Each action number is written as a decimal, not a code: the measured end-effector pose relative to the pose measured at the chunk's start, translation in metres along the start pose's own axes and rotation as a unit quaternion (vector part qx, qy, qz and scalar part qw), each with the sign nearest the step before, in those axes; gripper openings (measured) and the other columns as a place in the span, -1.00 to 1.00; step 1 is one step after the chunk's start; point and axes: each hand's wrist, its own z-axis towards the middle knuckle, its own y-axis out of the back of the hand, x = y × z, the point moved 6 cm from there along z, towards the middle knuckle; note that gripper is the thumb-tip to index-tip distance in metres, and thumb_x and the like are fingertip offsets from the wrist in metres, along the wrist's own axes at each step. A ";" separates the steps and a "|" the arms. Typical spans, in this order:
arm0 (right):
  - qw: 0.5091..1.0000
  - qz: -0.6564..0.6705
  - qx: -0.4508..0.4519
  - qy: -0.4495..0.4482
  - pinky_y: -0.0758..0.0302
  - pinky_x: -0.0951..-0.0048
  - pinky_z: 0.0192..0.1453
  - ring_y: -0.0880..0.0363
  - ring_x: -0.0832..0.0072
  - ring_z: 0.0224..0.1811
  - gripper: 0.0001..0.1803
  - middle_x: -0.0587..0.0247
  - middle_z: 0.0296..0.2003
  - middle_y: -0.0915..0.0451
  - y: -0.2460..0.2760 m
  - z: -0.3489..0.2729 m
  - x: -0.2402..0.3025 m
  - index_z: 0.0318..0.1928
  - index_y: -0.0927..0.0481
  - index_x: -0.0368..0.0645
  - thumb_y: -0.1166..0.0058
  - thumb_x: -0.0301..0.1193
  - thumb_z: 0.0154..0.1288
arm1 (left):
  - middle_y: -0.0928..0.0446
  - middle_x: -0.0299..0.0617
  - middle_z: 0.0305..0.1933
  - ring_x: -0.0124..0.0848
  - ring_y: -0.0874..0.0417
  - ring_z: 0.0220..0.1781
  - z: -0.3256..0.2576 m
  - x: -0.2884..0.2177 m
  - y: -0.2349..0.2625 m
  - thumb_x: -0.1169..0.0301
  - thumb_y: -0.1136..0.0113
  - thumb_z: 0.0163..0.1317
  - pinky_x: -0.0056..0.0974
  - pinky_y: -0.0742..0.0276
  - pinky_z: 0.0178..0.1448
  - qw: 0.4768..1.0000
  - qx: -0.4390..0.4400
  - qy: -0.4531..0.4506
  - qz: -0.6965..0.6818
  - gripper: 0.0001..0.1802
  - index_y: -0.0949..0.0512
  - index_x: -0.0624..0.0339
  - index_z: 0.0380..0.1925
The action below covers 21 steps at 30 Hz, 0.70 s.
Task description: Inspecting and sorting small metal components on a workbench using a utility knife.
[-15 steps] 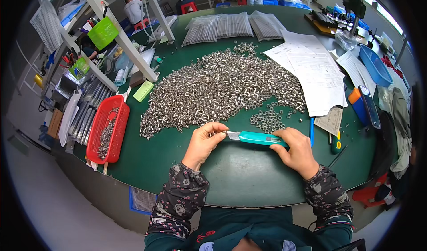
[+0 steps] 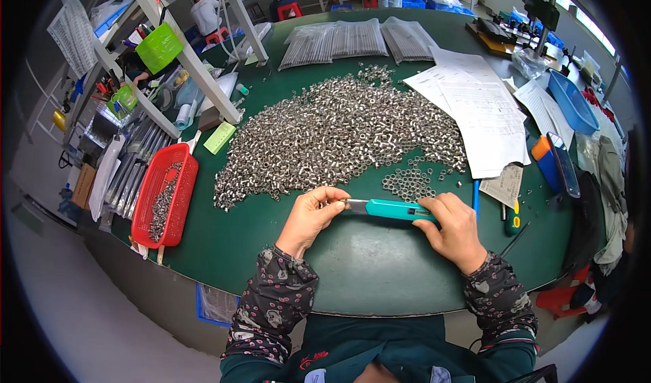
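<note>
My right hand (image 2: 456,228) grips a teal snap-off utility knife (image 2: 397,209) by its handle end. The knife lies nearly level above the table, its bare blade (image 2: 356,206) pointing left. At the blade's tip, my left hand (image 2: 310,219) is closed in a thumb-and-finger pinch. Whatever small piece sits in that pinch is mostly hidden by the fingertips. Beyond my hands spreads a wide heap of small metal rings (image 2: 339,128). A flatter patch of loose rings (image 2: 408,183) lies just behind the knife.
On the left stands a red basket (image 2: 183,210) holding some metal pieces, beside a shelf post (image 2: 207,84). Paper sheets (image 2: 485,122) overlap the heap's right side. A phone (image 2: 564,162) and a blue tray (image 2: 571,101) are farther right. Bagged tubes (image 2: 356,40) lie at the back.
The knife has rolled slightly in my right hand, so its blade face looks darker and its slider sits differently. Both hands stay in nearly the same place.
</note>
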 end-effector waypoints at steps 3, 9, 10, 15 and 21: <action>0.999 -0.020 -0.024 0.007 -0.36 0.34 -0.44 -0.43 0.28 -0.47 -0.71 0.22 -0.53 -0.44 0.003 0.000 -0.002 -0.31 -0.51 -0.18 -0.24 -0.41 -0.12 | -0.50 -0.28 -0.39 -0.77 -0.19 -0.65 0.001 0.008 0.002 0.55 -0.07 0.15 -0.62 -0.03 -0.64 0.998 -0.001 0.038 -0.048 -0.85 -0.49 0.28 -0.24; 0.999 -0.004 0.005 0.039 -0.34 0.35 -0.45 -0.40 0.28 -0.48 -0.68 0.23 -0.54 -0.40 0.003 0.003 0.005 -0.30 -0.49 -0.16 -0.24 -0.47 -0.17 | -0.51 -0.29 -0.34 -0.79 -0.15 -0.67 0.004 0.009 0.012 0.48 -0.08 0.17 -0.64 0.02 -0.66 0.996 -0.059 0.002 -0.067 -0.81 -0.47 0.23 -0.20; 0.999 -0.005 0.004 0.039 -0.34 0.35 -0.45 -0.40 0.28 -0.48 -0.68 0.23 -0.54 -0.40 0.002 0.002 0.004 -0.30 -0.49 -0.16 -0.24 -0.47 -0.17 | -0.51 -0.29 -0.33 -0.79 -0.15 -0.66 0.004 0.008 0.013 0.48 -0.07 0.17 -0.64 0.01 -0.66 0.995 -0.064 -0.007 -0.070 -0.81 -0.46 0.23 -0.19; 0.999 -0.014 -0.024 0.043 -0.34 0.36 -0.45 -0.40 0.32 -0.47 -0.69 0.26 -0.53 -0.39 0.009 0.002 0.008 -0.32 -0.49 -0.15 -0.23 -0.48 -0.19 | -0.50 -0.27 -0.31 -0.79 -0.17 -0.64 0.004 0.007 0.014 0.49 -0.06 0.18 -0.64 0.00 -0.67 0.994 -0.064 -0.024 -0.083 -0.81 -0.45 0.23 -0.19; 0.998 -0.016 -0.047 0.041 -0.34 0.40 -0.48 -0.39 0.35 -0.49 -0.67 0.28 -0.54 -0.37 0.011 0.001 0.015 -0.28 -0.49 -0.14 -0.21 -0.48 -0.17 | -0.48 -0.29 -0.32 -0.79 -0.18 -0.63 0.003 0.007 0.018 0.51 -0.04 0.19 -0.66 -0.01 -0.67 0.991 -0.095 -0.032 -0.091 -0.83 -0.44 0.22 -0.19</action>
